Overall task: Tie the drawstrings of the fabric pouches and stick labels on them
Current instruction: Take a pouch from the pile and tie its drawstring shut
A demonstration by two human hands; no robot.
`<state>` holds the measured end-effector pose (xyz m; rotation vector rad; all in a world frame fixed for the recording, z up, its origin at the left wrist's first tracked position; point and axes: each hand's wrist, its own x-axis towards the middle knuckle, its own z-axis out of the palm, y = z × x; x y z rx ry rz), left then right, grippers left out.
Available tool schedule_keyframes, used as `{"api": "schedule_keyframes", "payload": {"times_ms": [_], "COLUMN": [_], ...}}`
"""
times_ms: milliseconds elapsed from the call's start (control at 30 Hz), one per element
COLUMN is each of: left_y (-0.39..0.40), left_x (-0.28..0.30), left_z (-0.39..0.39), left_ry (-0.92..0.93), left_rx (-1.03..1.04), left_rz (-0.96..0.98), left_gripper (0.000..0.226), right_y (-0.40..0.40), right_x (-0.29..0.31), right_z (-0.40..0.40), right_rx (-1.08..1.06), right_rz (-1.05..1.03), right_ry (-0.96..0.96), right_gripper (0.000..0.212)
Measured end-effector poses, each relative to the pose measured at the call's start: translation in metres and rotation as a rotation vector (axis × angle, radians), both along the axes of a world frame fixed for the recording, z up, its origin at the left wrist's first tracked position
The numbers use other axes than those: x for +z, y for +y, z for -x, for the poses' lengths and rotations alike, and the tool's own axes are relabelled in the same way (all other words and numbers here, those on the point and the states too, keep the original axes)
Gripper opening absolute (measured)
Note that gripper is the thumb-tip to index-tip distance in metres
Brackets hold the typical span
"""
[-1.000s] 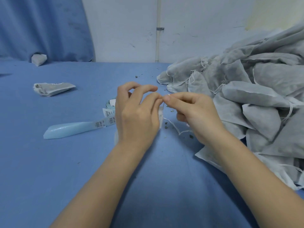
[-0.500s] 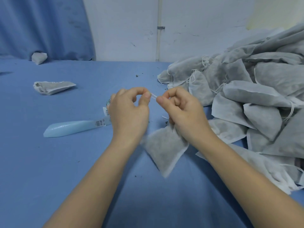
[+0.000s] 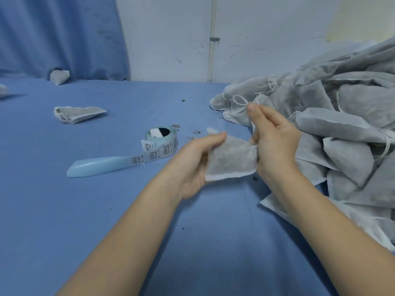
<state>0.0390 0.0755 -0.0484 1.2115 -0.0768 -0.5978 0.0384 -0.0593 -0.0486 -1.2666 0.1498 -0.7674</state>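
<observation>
Head view: we hold one pouch (image 3: pixel 230 159) above the desk (image 3: pixel 106 210), label not yet on.
Our left hand (image 3: pixel 196 165) grips its side, our right hand (image 3: pixel 275 142) pinches its drawstring (image 3: pixel 240 101); the label roll (image 3: pixel 161 138) waits nearby, and the pouch pile (image 3: pixel 342 129) looks mostly untied.

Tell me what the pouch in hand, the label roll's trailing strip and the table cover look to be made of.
Pouch: thin non-woven fabric, matte grey-white, fuzzy seamed edges; dark filling shows through. Drawstring: white cord, likely cotton. Label roll: white printed paper stickers on a pale blue backing; the bare strip shines, so probably coated release liner. Table cover: matte blue cloth, apparently also non-woven.
</observation>
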Motion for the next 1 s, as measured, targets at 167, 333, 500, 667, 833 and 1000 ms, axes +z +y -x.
{"api": "schedule_keyframes", "payload": {"times_ms": [167,333,500,667,833,1000], "left_y": [0.001,0.003,0.005,0.029,0.077,0.126], "left_x": [-0.004,-0.001,0.0,0.003,0.002,-0.006], "left_z": [-0.008,-0.008,0.0,0.0,-0.013,-0.035], "left_ry": [0.04,-0.001,-0.332,-0.379,-0.486,-0.575], "left_rx": [0.122,0.176,0.308,0.399,0.706,1.063], "left_rz": [0.138,0.096,-0.197,-0.314,-0.439,-0.551], "left_gripper": [0.032,0.056,0.028,0.024,0.017,0.029], "right_y": [-0.001,-0.001,-0.001,0.019,0.062,0.094], "right_x": [-0.003,-0.005,-0.008,-0.008,-0.004,-0.01], "right_z": [0.004,0.011,0.01,0.003,-0.014,-0.033], "right_rx": [0.254,0.287,0.296,0.348,0.384,0.382], "right_rz": [0.273,0.64,0.684,0.721,0.751,1.109], "right_ry": [0.021,-0.009,-0.051,-0.025,0.008,0.005], "right_gripper": [0.018,0.025,0.027,0.024,0.028,0.025]}}
